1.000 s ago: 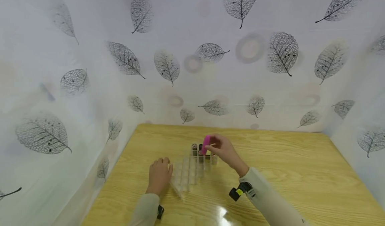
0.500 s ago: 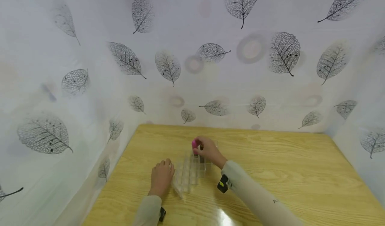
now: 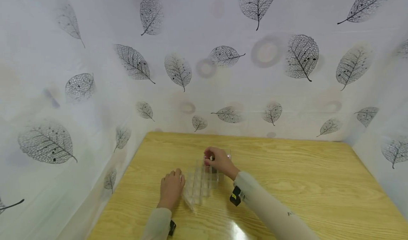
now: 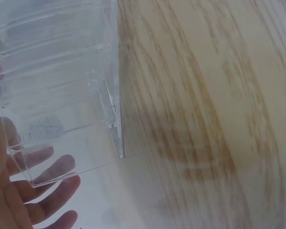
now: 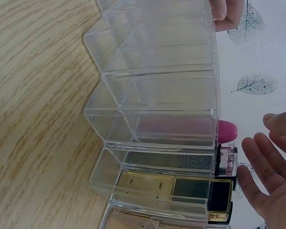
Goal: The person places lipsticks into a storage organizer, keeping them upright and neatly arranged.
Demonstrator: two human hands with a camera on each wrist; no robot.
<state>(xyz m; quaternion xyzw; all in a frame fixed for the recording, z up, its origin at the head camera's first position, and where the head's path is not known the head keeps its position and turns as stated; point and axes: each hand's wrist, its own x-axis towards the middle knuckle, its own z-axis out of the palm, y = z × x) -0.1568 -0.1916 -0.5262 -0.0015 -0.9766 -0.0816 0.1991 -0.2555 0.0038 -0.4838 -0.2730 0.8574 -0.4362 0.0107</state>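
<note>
A clear plastic organizer, with sloping rows of slots, stands on the table. In the right wrist view, a bright pink tube stands in one slot with its rounded end sticking out. My right hand is over the organizer's far end; in its wrist view the fingers are spread loosely, apart from the tube. Beside the tube are a dark case with a clear, patterned top and a gold-and-black case. My left hand rests against the organizer's near end, its fingers extended and partly behind the clear wall.
The wood-grain table spreads out to the right of the organizer. Behind and at the sides hangs white cloth printed with dark leaves. Another clear-walled slot beyond the gold case holds a pale item.
My right hand has carried the pink tube leftward, lowered it into an organizer slot and let go of it. My left hand has stayed almost in place.
</note>
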